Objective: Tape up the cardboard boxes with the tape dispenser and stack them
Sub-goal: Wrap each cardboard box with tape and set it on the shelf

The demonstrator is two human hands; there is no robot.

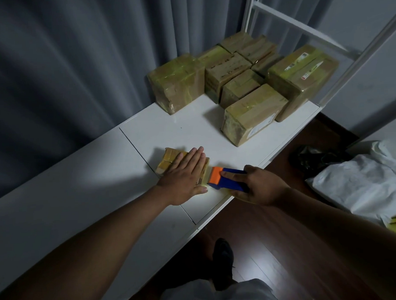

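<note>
So there's a small flat box lying near the front edge of the white table, its long side running from far-left toward near-right. The left hand lies flat on top of it, fingers straight and together, pinning it down rather than grabbing it. The right hand has its fingers wrapped around a blue tape dispenser, index finger laid along the top. The dispenser's orange end points left and sits right against the box's near-right end, with the body stretching back toward the table's edge. At the far end of the table there's a cluster of taped boxes; I count about eight, touching each other, though the back ones overlap so I can't be sure.
</note>
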